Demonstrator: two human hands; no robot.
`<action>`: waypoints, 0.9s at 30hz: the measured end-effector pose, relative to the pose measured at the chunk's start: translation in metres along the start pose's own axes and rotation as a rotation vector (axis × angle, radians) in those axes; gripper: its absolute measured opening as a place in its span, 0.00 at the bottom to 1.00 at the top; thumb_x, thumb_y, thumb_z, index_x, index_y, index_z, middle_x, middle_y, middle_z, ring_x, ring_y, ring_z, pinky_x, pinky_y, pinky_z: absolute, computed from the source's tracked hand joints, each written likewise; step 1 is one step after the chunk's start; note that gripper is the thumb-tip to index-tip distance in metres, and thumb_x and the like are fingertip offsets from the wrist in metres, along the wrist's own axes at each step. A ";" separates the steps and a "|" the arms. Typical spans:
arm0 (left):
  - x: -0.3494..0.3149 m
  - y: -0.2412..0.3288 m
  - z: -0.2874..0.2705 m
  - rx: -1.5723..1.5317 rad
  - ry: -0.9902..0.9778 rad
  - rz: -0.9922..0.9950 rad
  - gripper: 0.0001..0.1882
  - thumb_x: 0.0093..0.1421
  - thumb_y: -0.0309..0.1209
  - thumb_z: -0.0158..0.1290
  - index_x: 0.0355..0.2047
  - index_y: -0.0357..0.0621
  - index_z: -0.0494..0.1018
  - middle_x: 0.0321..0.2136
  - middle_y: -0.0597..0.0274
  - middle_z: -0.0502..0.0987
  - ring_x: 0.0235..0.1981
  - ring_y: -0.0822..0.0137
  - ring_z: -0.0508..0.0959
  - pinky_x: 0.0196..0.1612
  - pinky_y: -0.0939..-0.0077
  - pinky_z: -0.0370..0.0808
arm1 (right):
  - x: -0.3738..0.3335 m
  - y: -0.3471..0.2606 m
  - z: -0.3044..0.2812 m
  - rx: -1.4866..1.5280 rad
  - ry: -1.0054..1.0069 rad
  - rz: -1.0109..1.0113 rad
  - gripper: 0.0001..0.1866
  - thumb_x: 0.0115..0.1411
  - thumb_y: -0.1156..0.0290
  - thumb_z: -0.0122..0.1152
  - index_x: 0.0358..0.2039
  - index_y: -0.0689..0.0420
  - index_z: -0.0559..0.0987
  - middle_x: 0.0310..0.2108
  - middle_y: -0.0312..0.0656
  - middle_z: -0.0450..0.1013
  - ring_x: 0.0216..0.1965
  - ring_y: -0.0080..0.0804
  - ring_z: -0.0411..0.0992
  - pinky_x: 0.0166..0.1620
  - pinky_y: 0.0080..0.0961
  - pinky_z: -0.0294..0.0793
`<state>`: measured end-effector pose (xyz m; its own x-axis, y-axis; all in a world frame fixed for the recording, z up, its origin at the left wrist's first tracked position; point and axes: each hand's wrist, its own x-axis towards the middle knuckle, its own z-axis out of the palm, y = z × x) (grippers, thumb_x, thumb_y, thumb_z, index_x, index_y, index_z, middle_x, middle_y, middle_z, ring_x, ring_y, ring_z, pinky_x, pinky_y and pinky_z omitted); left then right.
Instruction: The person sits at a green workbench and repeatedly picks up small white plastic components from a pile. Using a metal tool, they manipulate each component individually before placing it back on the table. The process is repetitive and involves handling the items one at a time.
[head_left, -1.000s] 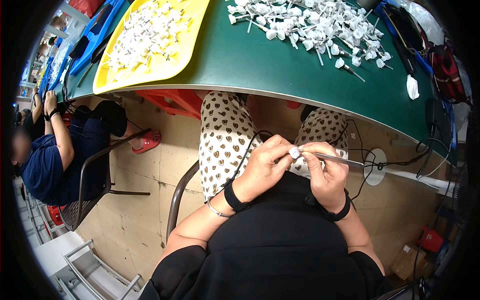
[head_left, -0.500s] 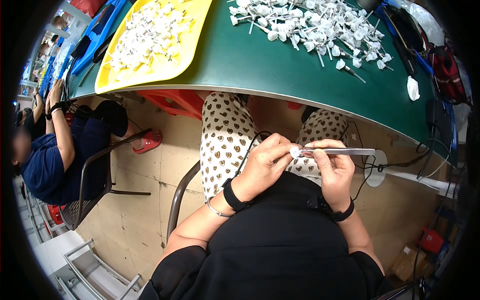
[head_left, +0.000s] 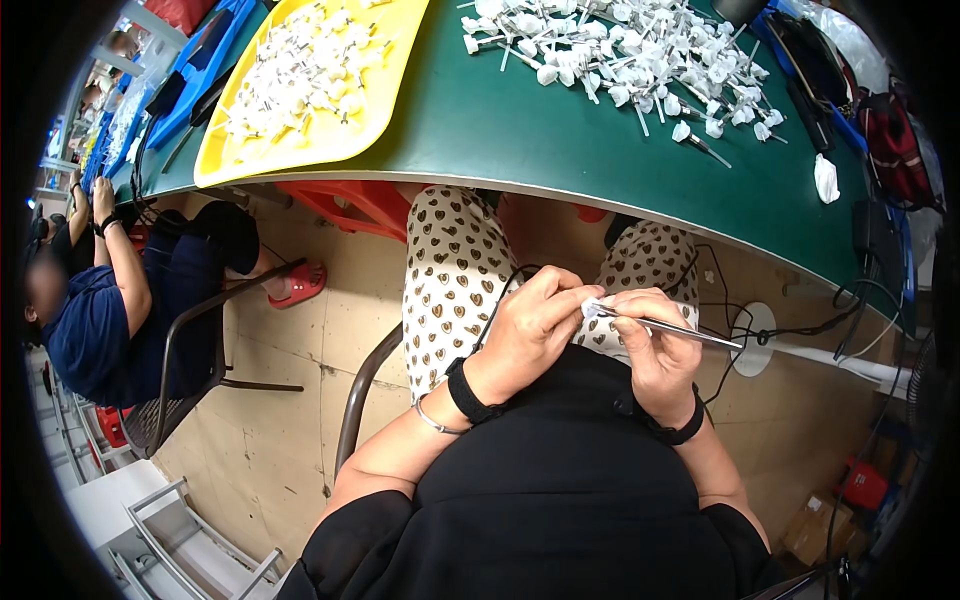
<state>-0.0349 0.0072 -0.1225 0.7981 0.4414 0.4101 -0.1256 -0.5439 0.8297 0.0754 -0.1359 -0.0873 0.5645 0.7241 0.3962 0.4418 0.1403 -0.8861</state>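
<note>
Fingertips (head_left: 600, 303) of both hands pinch one slim metal pin (head_left: 690, 333) — white-capped.

We see assembly workshop: long green table (head_left: 560, 150) heaped with small white parts (head_left: 640, 50), yellow tray (head_left: 390, 100) of same, blue trays (head_left: 190, 90) down line, second worker (head_left: 110, 300) seated alongside, bare concrete floor (head_left: 280, 400).

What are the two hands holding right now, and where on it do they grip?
A thin metal rod with a small white tip. The left hand pinches the white tip end; the right hand grips the rod just behind it, the far end sticking out free.
</note>
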 end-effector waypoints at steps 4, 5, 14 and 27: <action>0.002 0.002 -0.003 0.045 0.017 0.052 0.18 0.52 0.14 0.62 0.44 0.41 0.82 0.36 0.58 0.78 0.33 0.62 0.80 0.34 0.71 0.78 | 0.000 -0.004 0.000 0.065 0.075 0.038 0.08 0.63 0.81 0.65 0.42 0.65 0.79 0.40 0.47 0.80 0.40 0.34 0.77 0.42 0.27 0.78; 0.002 0.001 -0.005 0.058 0.017 0.067 0.19 0.52 0.13 0.62 0.45 0.41 0.81 0.37 0.58 0.78 0.33 0.62 0.80 0.34 0.71 0.78 | 0.000 -0.005 0.001 0.094 0.100 0.051 0.08 0.63 0.81 0.65 0.42 0.65 0.79 0.40 0.48 0.80 0.40 0.34 0.77 0.42 0.27 0.78; 0.051 0.039 -0.072 0.196 0.210 0.242 0.23 0.55 0.12 0.62 0.52 0.37 0.78 0.36 0.55 0.80 0.32 0.66 0.82 0.38 0.74 0.81 | 0.007 -0.018 -0.009 0.159 0.133 0.006 0.11 0.64 0.81 0.64 0.46 0.66 0.77 0.43 0.51 0.78 0.42 0.33 0.78 0.42 0.24 0.79; 0.100 0.034 -0.155 0.305 0.524 0.181 0.17 0.67 0.20 0.57 0.56 0.34 0.75 0.39 0.60 0.80 0.29 0.75 0.77 0.37 0.83 0.78 | 0.014 -0.013 -0.020 0.095 0.190 -0.073 0.10 0.64 0.79 0.65 0.45 0.66 0.77 0.39 0.50 0.79 0.38 0.33 0.79 0.42 0.25 0.79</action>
<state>-0.0505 0.1430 0.0056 0.3754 0.5719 0.7294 0.0039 -0.7879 0.6158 0.0915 -0.1414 -0.0652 0.6589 0.5706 0.4901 0.4234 0.2572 -0.8687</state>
